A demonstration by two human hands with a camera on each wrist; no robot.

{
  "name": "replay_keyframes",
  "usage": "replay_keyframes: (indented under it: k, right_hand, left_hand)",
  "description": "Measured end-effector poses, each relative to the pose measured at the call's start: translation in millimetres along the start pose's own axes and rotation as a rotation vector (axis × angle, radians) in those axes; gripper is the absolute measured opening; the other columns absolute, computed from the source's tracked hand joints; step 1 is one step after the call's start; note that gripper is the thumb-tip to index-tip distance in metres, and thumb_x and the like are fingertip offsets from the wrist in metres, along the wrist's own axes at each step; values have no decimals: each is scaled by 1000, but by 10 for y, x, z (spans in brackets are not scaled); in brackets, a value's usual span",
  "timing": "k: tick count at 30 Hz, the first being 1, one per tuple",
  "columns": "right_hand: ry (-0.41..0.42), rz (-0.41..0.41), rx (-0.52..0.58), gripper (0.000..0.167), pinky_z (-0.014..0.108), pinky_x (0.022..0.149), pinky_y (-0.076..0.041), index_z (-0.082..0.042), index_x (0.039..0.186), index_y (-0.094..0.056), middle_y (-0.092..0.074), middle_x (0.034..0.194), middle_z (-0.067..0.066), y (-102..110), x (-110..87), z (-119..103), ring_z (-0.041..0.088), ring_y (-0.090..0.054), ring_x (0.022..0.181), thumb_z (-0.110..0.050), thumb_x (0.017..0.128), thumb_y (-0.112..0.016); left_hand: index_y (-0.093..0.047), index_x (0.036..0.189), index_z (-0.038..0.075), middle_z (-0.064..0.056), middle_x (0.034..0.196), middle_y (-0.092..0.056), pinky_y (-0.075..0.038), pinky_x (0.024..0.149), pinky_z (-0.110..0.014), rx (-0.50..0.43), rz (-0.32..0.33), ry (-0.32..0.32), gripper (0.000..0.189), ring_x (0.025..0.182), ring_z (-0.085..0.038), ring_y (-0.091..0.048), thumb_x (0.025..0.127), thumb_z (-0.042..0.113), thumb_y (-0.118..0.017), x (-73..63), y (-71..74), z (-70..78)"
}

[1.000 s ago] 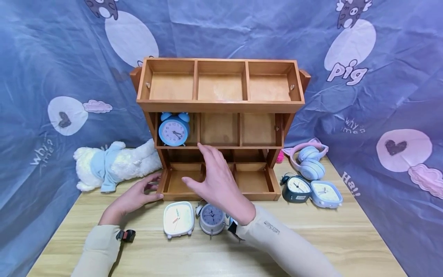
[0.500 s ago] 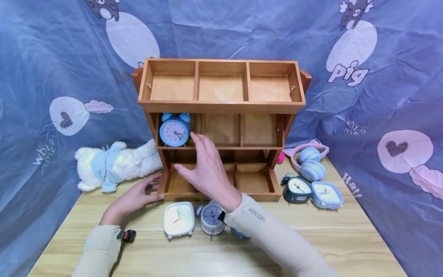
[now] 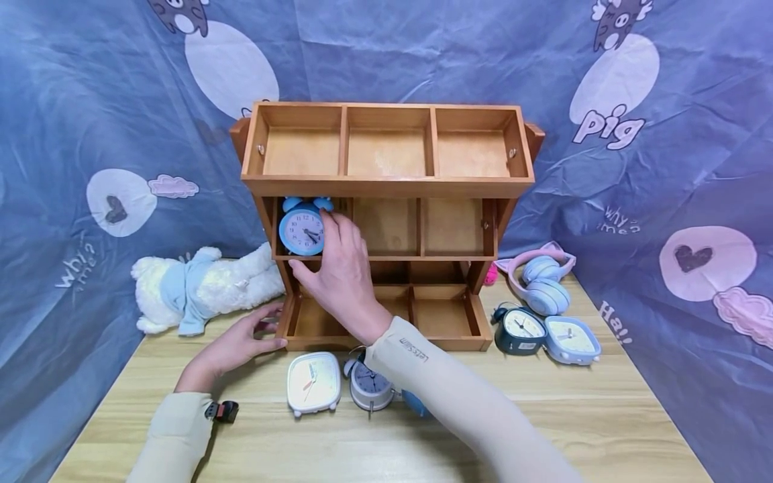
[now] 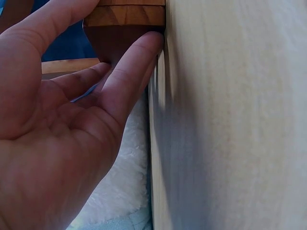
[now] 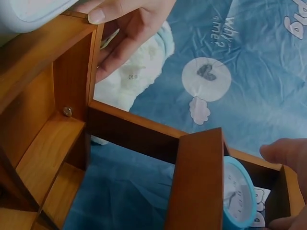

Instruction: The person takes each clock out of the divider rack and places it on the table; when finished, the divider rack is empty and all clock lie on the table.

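Note:
My right hand (image 3: 347, 275) reaches into the middle tier of a wooden shelf (image 3: 386, 188). Its fingertips touch the right edge of a blue twin-bell alarm clock (image 3: 302, 229), which stands upright in the left compartment; the thumb points left below the tier's front edge, away from the clock. In the right wrist view, the clock (image 5: 238, 191) shows partly behind a wooden board. My left hand (image 3: 238, 345) rests at the shelf's lower left corner. In the left wrist view, a straight fingertip (image 4: 153, 40) touches the wooden corner.
In front of the shelf are a white square clock (image 3: 313, 382), a grey round clock (image 3: 370, 388) and a blue object (image 3: 414, 402) partly under my sleeve. At right stand a dark clock (image 3: 519, 329), a pale blue clock (image 3: 572, 339) and headphones (image 3: 543, 278). A plush toy (image 3: 202, 288) lies left.
My right hand has moved left, from in front of the middle compartment to the blue alarm clock's right edge. The left hand has stayed at the shelf corner.

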State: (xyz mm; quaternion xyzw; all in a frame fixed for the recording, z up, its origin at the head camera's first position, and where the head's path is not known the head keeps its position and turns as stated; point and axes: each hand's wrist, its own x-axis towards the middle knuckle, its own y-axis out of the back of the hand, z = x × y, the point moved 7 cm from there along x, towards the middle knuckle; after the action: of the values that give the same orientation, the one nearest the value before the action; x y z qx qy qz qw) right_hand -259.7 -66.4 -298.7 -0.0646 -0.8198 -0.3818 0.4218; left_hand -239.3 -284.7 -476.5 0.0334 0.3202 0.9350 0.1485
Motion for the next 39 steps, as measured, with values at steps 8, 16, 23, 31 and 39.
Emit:
replay_keyframes:
  k: [8, 16, 23, 31, 39]
  right_hand:
    - [-14, 93, -135, 94, 46, 106, -59, -1, 157, -54, -62, 149, 16, -152, 90, -62, 33, -62, 135, -48, 86, -96]
    - [-16, 127, -270, 93, 42, 106, -59, -2, 154, -56, -63, 146, 14, -305, 140, -74, 30, -63, 132, -54, 87, -94]
    - [-3, 126, -357, 95, 41, 106, -60, -2, 151, -56, -64, 143, 15, -374, 176, -97, 31, -64, 127, -59, 85, -94]
    - [-30, 130, -400, 98, 41, 106, -60, -4, 152, -56, -64, 142, 14, -449, 235, -137, 31, -65, 126, -61, 83, -94]
    - [-43, 144, -408, 94, 41, 107, -59, -5, 151, -57, -64, 141, 14, -469, 263, -156, 31, -64, 125, -58, 83, -94]
  left_hand:
    - [-34, 172, -4, -32, 169, -48, -53, 118, -65, -20, -12, 6, 84, 144, -52, -61, 106, 22, -80, -2, -7, 36]
    - [-34, 171, -4, -33, 168, -50, -55, 116, -64, -19, -13, -7, 83, 142, -52, -62, 106, 21, -79, -12, -15, 47]
    - [-34, 171, -5, -32, 166, -52, -52, 120, -65, -28, -12, -4, 84, 144, -52, -62, 106, 23, -80, 4, -19, 29]
    - [-32, 171, -7, -33, 165, -52, -54, 118, -64, -52, -17, -22, 84, 143, -53, -62, 106, 18, -79, -6, -29, 47]
    - [-33, 171, -6, -33, 166, -51, -54, 118, -62, -54, -13, -21, 84, 143, -52, -62, 105, 18, -80, -12, -18, 41]
